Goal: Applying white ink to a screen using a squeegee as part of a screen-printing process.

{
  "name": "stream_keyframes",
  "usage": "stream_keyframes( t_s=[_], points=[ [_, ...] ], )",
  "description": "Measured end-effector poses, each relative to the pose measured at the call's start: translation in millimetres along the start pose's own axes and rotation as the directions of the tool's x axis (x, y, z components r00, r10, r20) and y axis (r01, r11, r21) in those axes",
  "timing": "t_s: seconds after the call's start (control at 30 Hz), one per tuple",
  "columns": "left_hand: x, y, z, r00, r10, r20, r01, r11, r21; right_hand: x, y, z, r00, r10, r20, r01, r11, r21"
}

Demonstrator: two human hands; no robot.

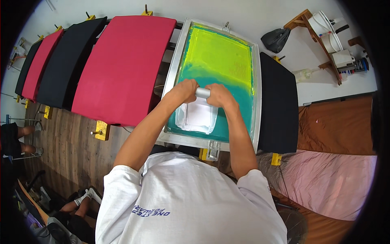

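My left hand [187, 91] and my right hand [220, 96] are both closed on a silver squeegee handle [202, 92], one at each end. The squeegee is over a screen-printing frame [256, 81] with a pale metal rim. Its far part is covered in bright yellow-green [223, 51], its near part is teal [237, 122]. On the teal, just below my hands, lies a white patch [199, 116] with uneven edges that looks like ink. The squeegee's lower edge is mostly hidden by my hands. A metal clamp [213, 150] sits on the frame's near edge.
Left of the frame, a red fabric-covered board [126, 69] is followed by black [69, 61] and red boards [42, 65]. A black board [278, 105] adjoins on the right. Yellow brackets [102, 130] stick out below. A wall shelf [317, 40] holds white tubs. Other people's legs [81, 203] show lower left.
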State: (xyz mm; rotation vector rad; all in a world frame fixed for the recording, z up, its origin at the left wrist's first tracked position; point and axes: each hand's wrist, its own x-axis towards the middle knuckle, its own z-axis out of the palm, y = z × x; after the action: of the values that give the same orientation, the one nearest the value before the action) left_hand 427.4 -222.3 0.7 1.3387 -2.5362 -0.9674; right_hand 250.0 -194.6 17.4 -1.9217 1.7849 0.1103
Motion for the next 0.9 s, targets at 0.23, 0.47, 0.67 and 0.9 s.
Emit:
stream_keyframes(
  t_s=[0.23,0.47,0.67,0.9],
  points=[
    [-20,5,10,0.999,0.024,-0.036,-0.023,1.0,0.021,-22,-7,11,0.998,0.018,-0.064,-0.017,1.0,0.003],
    [-58,11,40,0.972,0.139,-0.19,-0.133,0.99,0.043,-66,-15,33,0.991,-0.011,-0.136,0.019,0.998,0.059],
    [-103,27,52,0.981,0.146,-0.128,-0.144,0.989,0.023,-112,-23,57,0.986,-0.03,-0.162,0.047,0.994,0.103],
    [-73,29,19,0.995,0.073,0.068,-0.074,0.997,0.022,-92,-24,19,1.0,-0.005,0.013,0.004,0.996,0.094]
  ],
)
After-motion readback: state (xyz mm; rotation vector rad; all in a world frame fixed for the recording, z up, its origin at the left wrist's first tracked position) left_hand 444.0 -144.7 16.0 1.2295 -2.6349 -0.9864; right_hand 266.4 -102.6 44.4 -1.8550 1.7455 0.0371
